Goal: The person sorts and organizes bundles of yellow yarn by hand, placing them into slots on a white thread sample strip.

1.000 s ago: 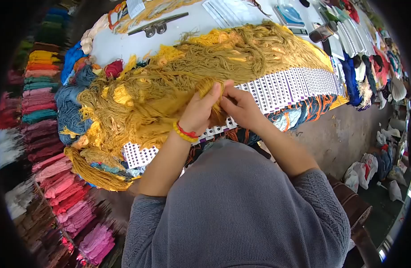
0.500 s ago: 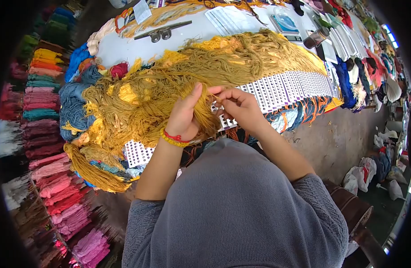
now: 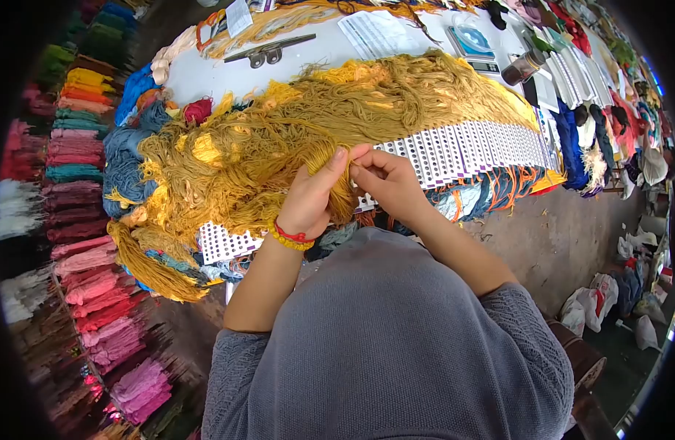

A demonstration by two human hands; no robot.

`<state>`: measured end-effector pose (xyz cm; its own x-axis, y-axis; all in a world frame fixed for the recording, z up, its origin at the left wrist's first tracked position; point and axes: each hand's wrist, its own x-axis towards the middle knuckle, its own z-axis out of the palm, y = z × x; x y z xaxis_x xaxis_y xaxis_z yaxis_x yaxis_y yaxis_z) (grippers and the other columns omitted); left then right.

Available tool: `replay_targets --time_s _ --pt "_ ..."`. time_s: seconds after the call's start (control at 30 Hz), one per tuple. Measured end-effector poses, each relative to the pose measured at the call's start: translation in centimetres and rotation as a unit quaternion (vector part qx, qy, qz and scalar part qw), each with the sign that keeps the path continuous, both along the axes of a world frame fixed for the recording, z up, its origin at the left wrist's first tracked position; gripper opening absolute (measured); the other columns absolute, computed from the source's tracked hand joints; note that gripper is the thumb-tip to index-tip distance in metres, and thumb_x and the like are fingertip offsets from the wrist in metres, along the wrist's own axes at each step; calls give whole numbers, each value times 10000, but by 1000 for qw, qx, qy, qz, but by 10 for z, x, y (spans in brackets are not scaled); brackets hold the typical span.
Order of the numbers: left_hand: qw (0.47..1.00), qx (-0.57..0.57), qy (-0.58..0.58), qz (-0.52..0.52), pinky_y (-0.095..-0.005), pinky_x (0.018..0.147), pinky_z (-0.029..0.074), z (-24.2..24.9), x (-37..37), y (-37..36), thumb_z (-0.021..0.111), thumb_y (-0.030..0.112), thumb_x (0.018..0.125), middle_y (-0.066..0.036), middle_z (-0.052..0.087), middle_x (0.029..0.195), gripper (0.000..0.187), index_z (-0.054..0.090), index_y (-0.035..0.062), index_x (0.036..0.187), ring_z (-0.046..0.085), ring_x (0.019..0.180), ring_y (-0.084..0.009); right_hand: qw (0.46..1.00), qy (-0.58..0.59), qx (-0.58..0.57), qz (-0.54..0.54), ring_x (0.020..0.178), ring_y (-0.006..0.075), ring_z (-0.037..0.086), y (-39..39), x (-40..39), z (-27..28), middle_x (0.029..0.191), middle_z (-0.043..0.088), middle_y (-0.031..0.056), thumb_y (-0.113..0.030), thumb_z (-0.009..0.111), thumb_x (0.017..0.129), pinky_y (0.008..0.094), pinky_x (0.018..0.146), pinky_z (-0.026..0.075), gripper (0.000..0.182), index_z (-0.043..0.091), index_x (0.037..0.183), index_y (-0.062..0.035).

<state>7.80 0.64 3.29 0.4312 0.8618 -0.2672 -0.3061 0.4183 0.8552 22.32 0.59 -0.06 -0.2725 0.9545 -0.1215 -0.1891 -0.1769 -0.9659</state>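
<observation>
A hank of golden-olive yarn point(image 3: 343, 192) hangs over my left hand point(image 3: 313, 192), whose fingers are wrapped round it; a red and a yellow band circle that wrist. Close on its right, my right hand point(image 3: 390, 182) pinches at the hank's edge, the fingertips of both hands nearly touching. What the right fingertips hold is too small to make out. Under and behind the hands spreads a large heap of olive and yellow yarn point(image 3: 279, 132). White cards with rows of dark holes point(image 3: 455, 150) lie along the heap's near right side.
Blue yarn point(image 3: 125, 172) lies at the table's left end. Behind the heap are a metal clip bar point(image 3: 268, 53), a printed sheet point(image 3: 370, 33), a scale point(image 3: 471, 45) and a dark jar point(image 3: 523, 67). Coloured hanks point(image 3: 77, 154) line the far left. Plastic bags point(image 3: 600, 297) rest on the floor at right.
The view has shifted slightly. My left hand still holds the hank, and my right fingers have closed in nearer to its edge.
</observation>
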Motion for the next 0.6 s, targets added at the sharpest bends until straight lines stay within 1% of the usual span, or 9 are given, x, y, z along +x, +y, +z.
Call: replay_targets --time_s 0.23,0.27,0.3,0.33,0.4,0.43,0.47,0.57,0.6 --pt "993 -91 -66 40 -322 895 390 6 22 -4 283 362 925 -131 469 1168 505 420 -51 1181 476 1052 -189 996 91 -4 -13 576 55 521 -1 26 10 833 592 53 -93 546 808 187 497 426 101 571 839 0" --pt "991 -95 -84 48 -329 892 392 1 22 -4 280 367 924 -134 493 1139 508 438 -54 1161 487 1037 -196 988 123 -94 15 560 64 517 1 35 11 841 591 65 -96 540 811 186 499 425 93 567 832 -10" --pt "988 -98 -102 56 -335 890 394 -1 22 -4 277 372 923 -137 516 1110 512 456 -56 1141 498 1022 -202 970 154 -183 44 544 74 512 2 40 15 850 590 76 -99 533 813 185 501 423 85 563 824 -20" --pt "989 -97 -101 57 -335 890 394 -1 22 -5 277 372 923 -137 516 1110 512 456 -56 1141 498 1022 -202 953 211 -212 45 464 70 440 2 42 21 684 549 29 -146 490 835 192 463 378 129 548 843 -32" --pt "980 -138 -123 75 -356 892 393 -1 23 -6 265 381 922 -140 550 1053 522 488 -57 1099 515 1000 -220 823 485 -254 154 412 52 348 3 54 10 552 435 -25 -175 440 853 186 410 302 182 536 883 -23" --pt "980 -137 -123 76 -356 892 393 -1 24 -6 265 381 922 -140 550 1053 522 488 -57 1099 515 1000 -220 803 519 -261 136 394 44 284 2 56 8 512 335 -47 -202 405 864 185 392 261 245 533 952 -13" --pt "977 -134 -150 75 -367 897 388 -1 25 -7 255 387 922 -142 535 1080 529 477 -54 1112 506 1016 -223 802 519 -261 137 394 44 284 3 57 11 512 335 -47 -202 405 864 185 392 261 245 533 952 -13" --pt "975 -135 -157 85 -374 908 380 4 32 -10 239 396 922 -142 496 1141 540 443 -52 1146 481 1054 -223 922 312 -176 147 400 41 342 5 59 28 522 419 -24 -142 437 866 190 391 280 229 504 1033 0" --pt "976 -138 -136 98 -370 912 376 5 34 -10 233 398 922 -139 473 1176 546 420 -52 1169 465 1076 -219 922 312 -175 148 400 41 342 4 53 25 522 419 -24 -142 437 866 190 391 280 229 504 1033 0"
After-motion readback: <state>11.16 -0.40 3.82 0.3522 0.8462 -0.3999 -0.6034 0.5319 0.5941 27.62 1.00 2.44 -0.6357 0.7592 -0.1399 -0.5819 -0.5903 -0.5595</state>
